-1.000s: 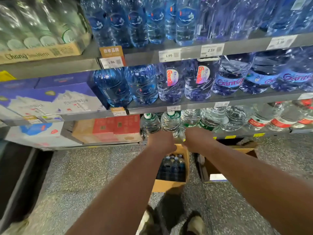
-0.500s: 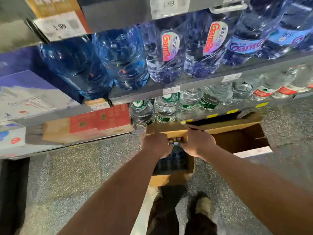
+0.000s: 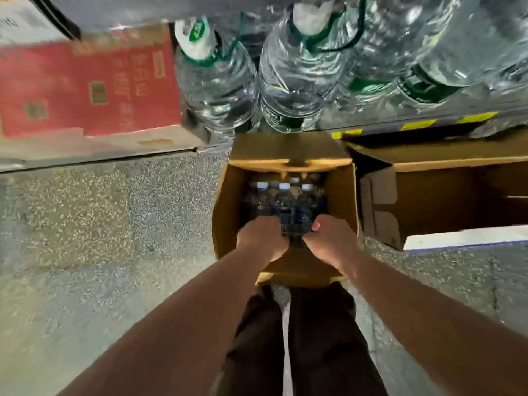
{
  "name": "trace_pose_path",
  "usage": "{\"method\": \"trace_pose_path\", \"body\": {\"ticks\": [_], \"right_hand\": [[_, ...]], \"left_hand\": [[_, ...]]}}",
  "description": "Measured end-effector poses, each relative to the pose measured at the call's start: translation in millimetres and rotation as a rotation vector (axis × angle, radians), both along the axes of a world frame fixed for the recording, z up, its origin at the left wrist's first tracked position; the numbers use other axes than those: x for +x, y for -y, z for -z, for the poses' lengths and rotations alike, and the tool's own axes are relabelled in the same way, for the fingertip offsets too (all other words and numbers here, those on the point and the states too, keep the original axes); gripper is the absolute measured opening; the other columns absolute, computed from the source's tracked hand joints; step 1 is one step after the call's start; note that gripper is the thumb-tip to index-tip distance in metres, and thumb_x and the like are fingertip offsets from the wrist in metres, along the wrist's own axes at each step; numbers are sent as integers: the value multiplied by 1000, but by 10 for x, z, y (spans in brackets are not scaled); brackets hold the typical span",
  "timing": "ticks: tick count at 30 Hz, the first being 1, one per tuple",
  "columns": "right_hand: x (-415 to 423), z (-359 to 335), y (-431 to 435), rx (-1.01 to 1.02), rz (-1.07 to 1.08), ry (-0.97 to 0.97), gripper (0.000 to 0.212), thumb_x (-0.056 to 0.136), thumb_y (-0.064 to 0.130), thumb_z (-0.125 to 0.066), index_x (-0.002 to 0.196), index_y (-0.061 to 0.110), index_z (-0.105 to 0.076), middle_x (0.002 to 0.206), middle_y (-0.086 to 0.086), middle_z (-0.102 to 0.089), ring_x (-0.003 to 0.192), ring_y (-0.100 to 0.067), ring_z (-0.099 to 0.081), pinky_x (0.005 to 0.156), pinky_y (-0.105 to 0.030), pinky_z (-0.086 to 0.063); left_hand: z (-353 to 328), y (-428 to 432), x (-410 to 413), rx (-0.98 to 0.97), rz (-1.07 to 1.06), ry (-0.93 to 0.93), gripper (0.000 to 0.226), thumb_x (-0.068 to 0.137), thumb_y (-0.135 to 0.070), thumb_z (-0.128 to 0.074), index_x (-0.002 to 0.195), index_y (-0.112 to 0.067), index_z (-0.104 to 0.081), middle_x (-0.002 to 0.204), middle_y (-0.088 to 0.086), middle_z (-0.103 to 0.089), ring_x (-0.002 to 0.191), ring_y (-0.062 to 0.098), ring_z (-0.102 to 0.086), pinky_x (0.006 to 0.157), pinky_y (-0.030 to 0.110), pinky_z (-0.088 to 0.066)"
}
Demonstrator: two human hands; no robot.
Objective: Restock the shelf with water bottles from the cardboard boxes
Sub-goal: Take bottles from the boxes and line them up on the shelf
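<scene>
Hands: your left hand (image 3: 261,238) and right hand (image 3: 328,238) sit clenched on bottles (image 3: 285,198) at the cardboard box's (image 3: 225,212) near edge; shelf (image 3: 414,127) lies directly ahead.

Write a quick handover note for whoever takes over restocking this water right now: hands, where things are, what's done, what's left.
Left hand and right hand: both down in the open cardboard box on the floor, fingers curled around the small bottles at its near edge; the exact grip is hidden.
Second box, just right of it: open, looks empty as far as visible.
Bottom shelf: large green-labelled bottles stand directly above the box.
Done: nothing lifted out yet.
Left: lift the bottles out and shelve them.
</scene>
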State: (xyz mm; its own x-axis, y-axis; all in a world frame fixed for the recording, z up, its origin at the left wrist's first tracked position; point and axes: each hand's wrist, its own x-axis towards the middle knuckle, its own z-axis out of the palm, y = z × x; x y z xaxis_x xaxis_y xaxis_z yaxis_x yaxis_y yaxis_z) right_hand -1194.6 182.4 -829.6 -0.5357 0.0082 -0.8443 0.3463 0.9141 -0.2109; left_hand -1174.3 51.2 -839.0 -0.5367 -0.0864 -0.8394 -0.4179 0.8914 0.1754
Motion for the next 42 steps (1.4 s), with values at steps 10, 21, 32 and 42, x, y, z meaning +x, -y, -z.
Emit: {"method": "trace_pose_path", "body": {"ticks": [10,21,32,42], "right_hand": [[140,1745,-147,29,428,78,55,84,18,-67,132,7,-43,132,-15,-52,117,-32,-52,88,-30,-43],[247,2241,-151,59,480,50,78,68,27,-82,135,11,-45,134,-11,-52,120,-28,-52,98,-40,-46],[275,2359,-158,107,614,141,80,69,17,-83,137,11,-41,134,-11,-51,120,-28,-52,91,-31,-47],[265,2374,-197,47,710,159,69,75,20,-75,137,15,-45,133,-10,-54,119,-27,-53,96,-37,-48]], "left_hand": [[1651,-240,198,112,-490,32,41,89,-19,-61,126,-7,-50,123,16,-55,110,34,-55,90,43,-49],[2065,-409,240,94,-733,-55,36,87,-6,-56,124,-3,-53,129,18,-43,119,32,-44,105,35,-36],[2059,-374,310,156,-834,-104,37,90,-9,-59,127,-9,-54,128,9,-54,117,23,-52,101,31,-42],[2081,-527,313,268,-1109,-63,44,83,-9,-68,116,-21,-41,108,-3,-55,90,10,-54,70,21,-47]]}}
